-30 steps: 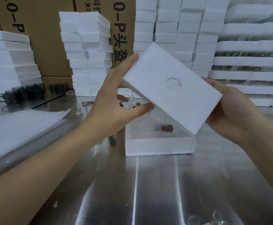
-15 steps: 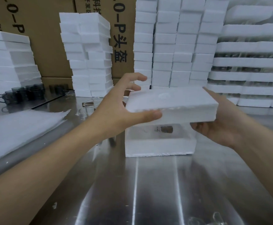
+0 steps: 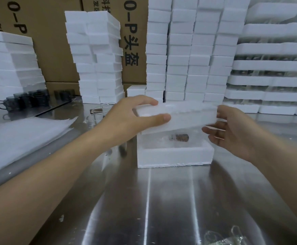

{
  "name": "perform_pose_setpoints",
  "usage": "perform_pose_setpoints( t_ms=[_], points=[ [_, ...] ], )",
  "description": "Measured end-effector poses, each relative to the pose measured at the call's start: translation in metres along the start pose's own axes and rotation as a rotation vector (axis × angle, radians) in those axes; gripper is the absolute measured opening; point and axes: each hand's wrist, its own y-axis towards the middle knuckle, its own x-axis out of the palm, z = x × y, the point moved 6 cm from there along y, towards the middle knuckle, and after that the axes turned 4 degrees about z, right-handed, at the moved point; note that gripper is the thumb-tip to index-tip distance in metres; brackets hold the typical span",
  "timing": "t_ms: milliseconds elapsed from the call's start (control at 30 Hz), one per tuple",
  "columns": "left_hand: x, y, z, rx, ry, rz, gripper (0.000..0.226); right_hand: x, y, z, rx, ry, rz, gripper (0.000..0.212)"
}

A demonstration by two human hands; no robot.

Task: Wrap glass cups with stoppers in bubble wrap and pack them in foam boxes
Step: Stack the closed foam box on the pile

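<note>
Lid (image 3: 184,115) held level just above box (image 3: 174,156) at bench (image 3: 162,200) centre, stoppered cup (image 3: 177,138) inside; left hand (image 3: 126,121) pinches its left end, right hand (image 3: 232,131) fingers spread, seemingly steadying the other. Best lowered square, edges aligned, pressed gently.

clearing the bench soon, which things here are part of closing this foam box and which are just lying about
In use: foam lid, gripped by the left hand, right hand at its end; foam box; stoppered cup inside it.
Lying about: dark mugs; white sheet pile; foam stacks; cartons; loose glassware.
</note>
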Motion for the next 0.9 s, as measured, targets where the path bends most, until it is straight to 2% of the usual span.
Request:
perform_pose_setpoints(
  t_ms=[67, 167, 233, 333, 567, 800, 900],
  points=[
    [-0.006, 0.001, 0.001, -0.008, -0.121, 0.085, 0.064, -0.002, 0.000, 0.000, -0.027, -0.072, 0.030, 0.018],
    [-0.003, 0.002, 0.002, -0.053, -0.295, 0.093, 0.058, 0.008, -0.003, -0.006, -0.206, -0.407, 0.011, 0.014],
    [0.002, 0.001, 0.001, -0.077, -0.297, 0.065, 0.057, 0.023, -0.010, -0.006, -0.302, -0.626, -0.096, 0.010],
    [0.008, 0.001, -0.004, -0.087, -0.232, 0.040, 0.054, 0.036, -0.020, 0.003, -0.306, -0.795, -0.229, 0.025],
    [0.008, 0.002, -0.009, -0.116, -0.207, 0.032, 0.062, 0.037, -0.023, 0.000, -0.311, -0.804, -0.243, 0.042],
    [0.011, -0.002, -0.003, -0.054, -0.131, -0.009, 0.055, 0.039, -0.024, 0.000, -0.321, -0.754, -0.317, 0.050],
    [0.011, -0.004, 0.001, -0.018, -0.077, -0.029, 0.055, 0.030, -0.022, -0.003, -0.257, -0.659, -0.402, 0.045]
  ],
)
